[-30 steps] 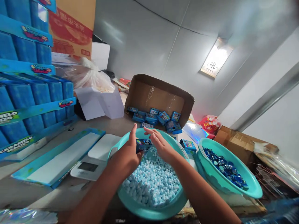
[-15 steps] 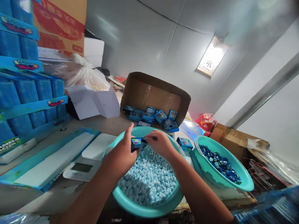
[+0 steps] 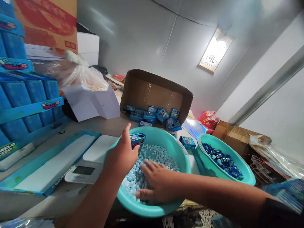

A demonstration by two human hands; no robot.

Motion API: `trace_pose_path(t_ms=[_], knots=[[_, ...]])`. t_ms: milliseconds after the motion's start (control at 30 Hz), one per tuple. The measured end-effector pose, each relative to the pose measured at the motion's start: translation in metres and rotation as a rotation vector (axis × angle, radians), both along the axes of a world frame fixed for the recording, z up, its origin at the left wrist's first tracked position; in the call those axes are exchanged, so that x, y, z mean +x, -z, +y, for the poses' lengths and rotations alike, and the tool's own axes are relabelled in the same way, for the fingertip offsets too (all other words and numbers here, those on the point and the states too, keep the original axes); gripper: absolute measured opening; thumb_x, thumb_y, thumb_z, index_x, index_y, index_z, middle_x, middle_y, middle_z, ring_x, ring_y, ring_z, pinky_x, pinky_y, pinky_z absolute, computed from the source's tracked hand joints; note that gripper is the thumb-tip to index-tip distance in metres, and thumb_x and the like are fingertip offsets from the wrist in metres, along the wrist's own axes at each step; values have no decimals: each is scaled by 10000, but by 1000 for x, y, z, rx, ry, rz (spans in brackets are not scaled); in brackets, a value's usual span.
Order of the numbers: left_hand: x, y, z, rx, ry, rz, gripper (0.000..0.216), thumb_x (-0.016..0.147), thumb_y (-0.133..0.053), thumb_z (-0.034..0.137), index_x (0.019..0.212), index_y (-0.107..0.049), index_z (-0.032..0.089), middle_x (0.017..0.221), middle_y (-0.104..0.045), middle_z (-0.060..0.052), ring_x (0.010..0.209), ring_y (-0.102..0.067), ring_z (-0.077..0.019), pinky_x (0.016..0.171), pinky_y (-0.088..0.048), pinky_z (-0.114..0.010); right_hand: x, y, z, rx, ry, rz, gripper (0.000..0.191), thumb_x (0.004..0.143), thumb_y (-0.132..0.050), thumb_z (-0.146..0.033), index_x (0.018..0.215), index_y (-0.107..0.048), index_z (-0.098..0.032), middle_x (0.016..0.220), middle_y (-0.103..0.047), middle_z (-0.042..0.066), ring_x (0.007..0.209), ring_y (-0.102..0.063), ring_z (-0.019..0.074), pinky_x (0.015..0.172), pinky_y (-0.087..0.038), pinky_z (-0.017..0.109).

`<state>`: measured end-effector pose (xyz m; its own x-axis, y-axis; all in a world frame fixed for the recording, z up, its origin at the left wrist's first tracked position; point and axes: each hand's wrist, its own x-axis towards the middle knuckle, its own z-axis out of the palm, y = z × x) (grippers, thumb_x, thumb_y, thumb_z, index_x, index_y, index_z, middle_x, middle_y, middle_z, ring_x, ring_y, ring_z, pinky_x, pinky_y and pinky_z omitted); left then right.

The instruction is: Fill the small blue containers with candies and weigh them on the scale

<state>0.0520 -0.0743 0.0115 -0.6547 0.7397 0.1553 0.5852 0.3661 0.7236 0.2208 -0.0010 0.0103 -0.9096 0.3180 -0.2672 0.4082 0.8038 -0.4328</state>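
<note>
My left hand [image 3: 122, 155] grips a small blue candy box [image 3: 138, 139] over the left side of a round turquoise basin [image 3: 156, 211]. A dark opening shows in the box's top. Pale blue and white candies [image 3: 133, 177] cover the basin's bottom. My right hand [image 3: 158, 182] lies palm down on the candies, fingers spread, with nothing visibly held. Its palm side is hidden.
Left of the basin stand a white kitchen scale [image 3: 83, 171] and a long blue tray [image 3: 57, 161]. Behind, a cardboard box [image 3: 156, 85] holds several blue boxes. To the right, another turquoise basin [image 3: 247, 172] contains dark blue round pieces [image 3: 222, 160]. Stacked blue packs [image 3: 30, 91] rise at far left.
My right hand has left the top of the candy box and moved down onto the candies, its fingers spreading. The left hand still holds the box, now tilted more upright.
</note>
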Motion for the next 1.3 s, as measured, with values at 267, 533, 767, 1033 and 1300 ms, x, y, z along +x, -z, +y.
trace_pose_path(t_ms=[267,533,767,1033,1300], knots=[[0,2,0,52,8,-10,815,868,-580,268,1534,-109,257,1465,-491,-171,1274,-548,-358,963,-482,-457,-17,33,33,159,23,-66,937,857,-611,-597,1581,-216,-152,1620,-166,184,1464,-187,410,1159,-236,597],[0,1,4,172,-19,-22,702,847,-631,164,1469,-308,214,1465,-491,-129,1323,-506,-276,1065,-442,-386,-45,56,20,-101,322,189,648,930,-497,-618,1426,-522,-201,1495,-444,128,1392,-378,310,1154,-294,445],[-1,0,5,146,12,-6,606,868,-600,156,1424,-368,217,1422,-525,-125,1264,-550,-294,1020,-471,-428,-49,56,-12,-260,386,370,545,783,-738,-510,1258,-654,-257,1242,-657,56,1163,-581,296,998,-448,386],[-5,8,8,144,41,-3,596,858,-597,154,1408,-378,226,1426,-516,-116,1263,-545,-304,1034,-456,-444,-61,56,-2,-351,351,403,442,656,-844,-435,1002,-736,-182,818,-691,-3,787,-613,207,718,-480,277],[-6,10,7,129,49,28,562,850,-601,168,1382,-428,217,1407,-534,-108,1268,-541,-282,1051,-441,-413,-62,15,28,-182,194,145,306,596,-862,-334,836,-747,-182,530,-544,-50,550,-510,141,501,-357,230]])
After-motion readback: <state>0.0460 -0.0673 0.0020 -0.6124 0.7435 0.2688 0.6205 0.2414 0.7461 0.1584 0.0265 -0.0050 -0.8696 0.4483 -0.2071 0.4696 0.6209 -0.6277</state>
